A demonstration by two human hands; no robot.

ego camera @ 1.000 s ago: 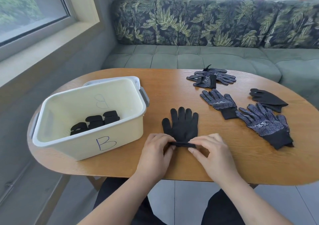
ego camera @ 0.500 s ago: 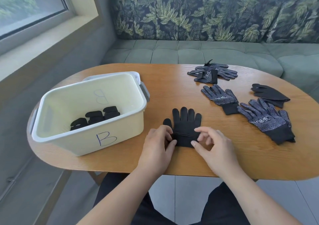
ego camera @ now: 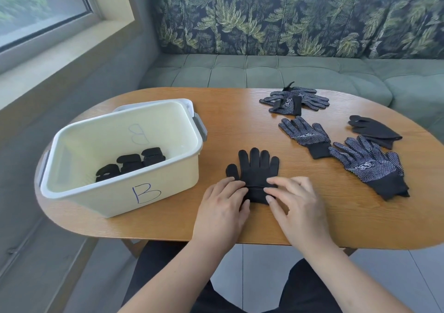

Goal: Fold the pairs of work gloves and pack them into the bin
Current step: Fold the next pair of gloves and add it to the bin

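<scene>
Black glove (ego camera: pixel 259 168) is laid flat on the table (ego camera: pixel 168 223), fingers pointing away from the hands, cuff end doubled over. Left hand (ego camera: pixel 222 208) is pressed on the cuff's left edge with fingers extended, nothing gripped. Right hand (ego camera: pixel 296 207) is set likewise on the right edge, fingertips touching the fabric. Bin (ego camera: pixel 108 192) marked B is stood just left of the left hand, with folded gloves (ego camera: pixel 131 163) seen inside. Dotted gloves (ego camera: pixel 367 166) are spread in three lots beyond and right of the right hand, with a plain dark glove (ego camera: pixel 372 131) lying past the nearest lot.
</scene>
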